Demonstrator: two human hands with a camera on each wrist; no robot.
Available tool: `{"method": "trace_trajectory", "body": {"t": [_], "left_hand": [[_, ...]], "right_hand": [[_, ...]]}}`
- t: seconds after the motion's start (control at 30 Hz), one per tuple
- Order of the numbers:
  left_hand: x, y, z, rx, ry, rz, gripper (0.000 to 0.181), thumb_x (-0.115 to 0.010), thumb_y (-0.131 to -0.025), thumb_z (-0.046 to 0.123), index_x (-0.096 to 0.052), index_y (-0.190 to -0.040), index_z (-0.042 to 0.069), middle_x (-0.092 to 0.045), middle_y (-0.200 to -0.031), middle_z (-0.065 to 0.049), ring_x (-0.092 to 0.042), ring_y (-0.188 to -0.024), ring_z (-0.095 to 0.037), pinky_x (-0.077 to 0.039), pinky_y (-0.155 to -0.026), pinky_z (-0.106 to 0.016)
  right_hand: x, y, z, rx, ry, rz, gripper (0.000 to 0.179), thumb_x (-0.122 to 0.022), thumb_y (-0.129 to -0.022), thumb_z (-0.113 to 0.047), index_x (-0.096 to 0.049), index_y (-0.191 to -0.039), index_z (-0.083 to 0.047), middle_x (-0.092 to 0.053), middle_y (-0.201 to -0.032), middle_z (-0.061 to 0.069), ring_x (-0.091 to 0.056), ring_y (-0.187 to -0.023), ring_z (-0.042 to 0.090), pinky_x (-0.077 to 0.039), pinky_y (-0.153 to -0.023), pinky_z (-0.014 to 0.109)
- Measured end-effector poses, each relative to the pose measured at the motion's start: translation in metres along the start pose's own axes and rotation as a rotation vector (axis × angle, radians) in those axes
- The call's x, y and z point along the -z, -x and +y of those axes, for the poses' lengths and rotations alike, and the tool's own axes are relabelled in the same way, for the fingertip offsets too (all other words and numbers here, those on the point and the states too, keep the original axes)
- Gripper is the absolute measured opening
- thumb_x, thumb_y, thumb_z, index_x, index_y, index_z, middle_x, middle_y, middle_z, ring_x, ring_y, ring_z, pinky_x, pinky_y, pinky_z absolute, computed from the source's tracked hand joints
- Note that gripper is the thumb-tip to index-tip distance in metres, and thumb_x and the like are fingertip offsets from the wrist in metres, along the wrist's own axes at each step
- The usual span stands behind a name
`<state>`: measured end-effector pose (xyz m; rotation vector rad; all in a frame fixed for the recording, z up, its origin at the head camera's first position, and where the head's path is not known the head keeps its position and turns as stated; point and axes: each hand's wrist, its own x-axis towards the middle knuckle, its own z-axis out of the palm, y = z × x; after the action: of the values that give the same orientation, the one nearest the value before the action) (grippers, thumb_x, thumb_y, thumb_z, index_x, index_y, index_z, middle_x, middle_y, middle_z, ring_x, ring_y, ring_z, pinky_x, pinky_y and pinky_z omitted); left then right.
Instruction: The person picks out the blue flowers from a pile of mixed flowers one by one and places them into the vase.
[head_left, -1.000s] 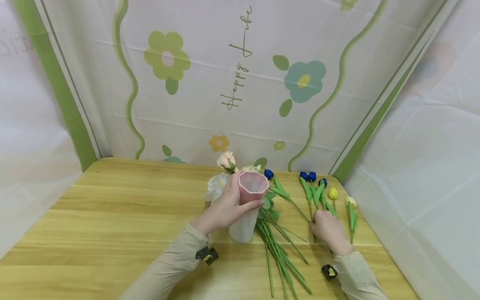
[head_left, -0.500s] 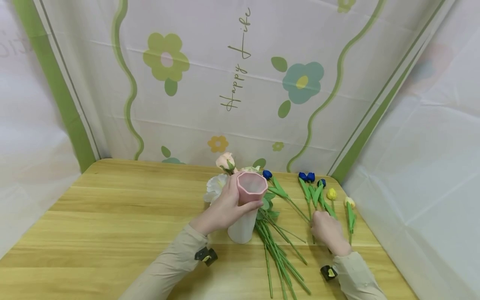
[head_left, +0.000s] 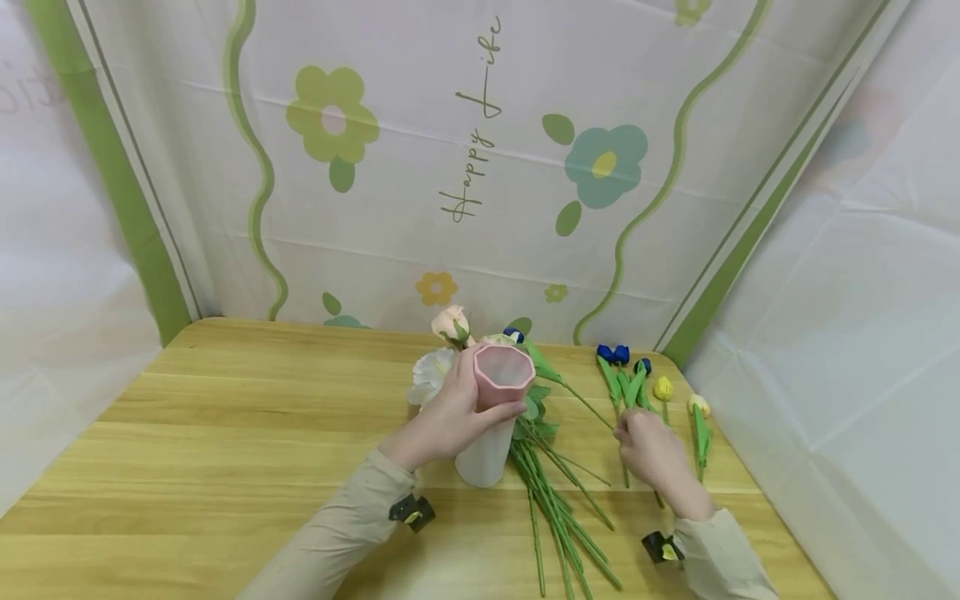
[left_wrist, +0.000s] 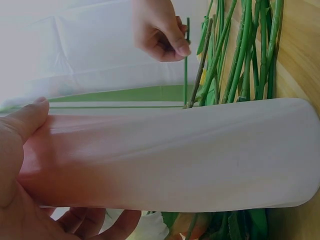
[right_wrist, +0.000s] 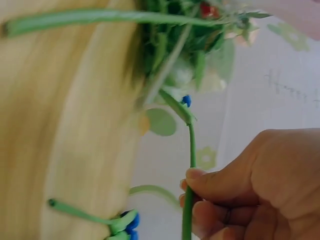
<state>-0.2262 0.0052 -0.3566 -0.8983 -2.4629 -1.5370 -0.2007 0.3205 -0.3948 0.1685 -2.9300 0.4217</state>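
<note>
Pinching a blue flower (head_left: 513, 335) by its stem (head_left: 587, 404), the right hand (head_left: 656, 454) held it near the vase (head_left: 484, 457). The left hand (head_left: 450, 417) had its fingers wrapped round the vase's pink top (head_left: 504, 394), near a white flower (head_left: 431, 375).

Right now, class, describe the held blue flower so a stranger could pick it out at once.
On the table, find the pink-topped vase, then look right to the right hand. The blue flower slants between them, its stem pinched by that hand, unlike the other blue flowers farther right.
</note>
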Motion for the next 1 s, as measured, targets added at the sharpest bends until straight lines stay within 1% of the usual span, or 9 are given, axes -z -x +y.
{"method": "trace_trajectory", "body": {"t": [0.13,0.27,0.43,0.57,0.67,0.77,0.8,0.9,1.0], "left_hand": [[0.000,0.000,0.001,0.006,0.002,0.003,0.094,-0.075,-0.086,0.046,-0.021,-0.149,0.003,-0.039,-0.135,-0.011,-0.046,-0.117,-0.023,-0.045,-0.093,-0.042],[0.000,0.001,0.000,0.002,0.008,0.005,0.093,-0.075,-0.086,0.046,-0.022,-0.149,0.003,-0.040,-0.135,-0.012,-0.046,-0.117,-0.023,-0.046,-0.093,-0.043],[0.001,0.000,0.000,-0.012,-0.010,0.010,0.089,-0.075,-0.085,0.047,-0.025,-0.147,0.006,-0.041,-0.134,-0.009,-0.046,-0.117,-0.021,-0.046,-0.093,-0.040],[0.001,-0.001,0.000,-0.027,-0.027,0.020,0.087,-0.077,-0.084,0.045,-0.029,-0.145,0.007,-0.042,-0.133,-0.008,-0.045,-0.117,-0.020,-0.047,-0.092,-0.038],[0.002,-0.001,0.000,-0.039,-0.033,0.024,0.088,-0.079,-0.083,0.043,-0.030,-0.145,0.006,-0.043,-0.133,-0.008,-0.044,-0.118,-0.021,-0.046,-0.092,-0.039],[0.002,-0.001,0.001,-0.023,-0.043,0.026,0.094,-0.080,-0.081,0.045,-0.026,-0.147,0.006,-0.042,-0.134,-0.009,-0.044,-0.119,-0.021,-0.046,-0.093,-0.038],[0.003,0.000,0.003,-0.016,-0.044,0.032,0.096,-0.080,-0.081,0.046,-0.024,-0.148,0.006,-0.041,-0.135,-0.010,-0.044,-0.119,-0.021,-0.046,-0.093,-0.038],[0.005,0.001,0.008,-0.021,-0.063,0.084,0.098,-0.079,-0.081,0.047,-0.023,-0.149,0.005,-0.041,-0.134,-0.013,-0.044,-0.119,-0.023,-0.047,-0.092,-0.039],[0.008,0.002,0.016,-0.070,-0.095,0.165,0.090,-0.076,-0.084,0.046,-0.029,-0.146,0.001,-0.041,-0.132,-0.015,-0.042,-0.118,-0.027,-0.046,-0.093,-0.042]], "right_hand": [[0.012,0.006,-0.011,0.047,-0.011,0.062,0.007,-0.062,-0.093,0.000,-0.066,-0.087,-0.001,-0.058,-0.079,0.006,-0.050,-0.061,0.015,-0.044,-0.051,0.032],[0.029,0.012,-0.020,0.065,-0.020,0.092,0.006,-0.062,-0.093,0.001,-0.066,-0.089,0.000,-0.059,-0.080,0.006,-0.049,-0.059,0.015,-0.043,-0.050,0.032],[0.046,0.017,-0.024,0.104,-0.017,0.177,0.005,-0.064,-0.093,0.001,-0.065,-0.088,0.001,-0.060,-0.079,0.006,-0.050,-0.060,0.014,-0.045,-0.052,0.033],[0.055,0.021,-0.023,0.162,-0.028,0.267,0.006,-0.067,-0.090,0.004,-0.065,-0.084,0.000,-0.060,-0.076,0.005,-0.050,-0.058,0.013,-0.044,-0.052,0.033],[0.060,0.025,-0.024,0.204,-0.033,0.326,0.008,-0.069,-0.087,0.005,-0.066,-0.084,-0.001,-0.060,-0.076,0.003,-0.050,-0.060,0.012,-0.044,-0.053,0.033],[0.063,0.028,-0.028,0.239,-0.039,0.371,0.010,-0.071,-0.086,0.006,-0.067,-0.084,-0.002,-0.059,-0.076,0.001,-0.050,-0.063,0.012,-0.045,-0.055,0.032],[0.064,0.029,-0.030,0.252,-0.044,0.382,0.010,-0.071,-0.086,0.007,-0.067,-0.084,-0.002,-0.059,-0.076,0.001,-0.050,-0.062,0.011,-0.044,-0.054,0.031],[0.063,0.031,-0.038,0.292,-0.058,0.426,0.011,-0.072,-0.084,0.008,-0.066,-0.085,-0.002,-0.057,-0.077,0.002,-0.049,-0.063,0.010,-0.044,-0.052,0.028],[0.060,0.034,-0.047,0.323,-0.078,0.469,0.012,-0.072,-0.084,0.010,-0.066,-0.086,-0.001,-0.057,-0.078,0.002,-0.047,-0.062,0.009,-0.044,-0.050,0.026]]}}
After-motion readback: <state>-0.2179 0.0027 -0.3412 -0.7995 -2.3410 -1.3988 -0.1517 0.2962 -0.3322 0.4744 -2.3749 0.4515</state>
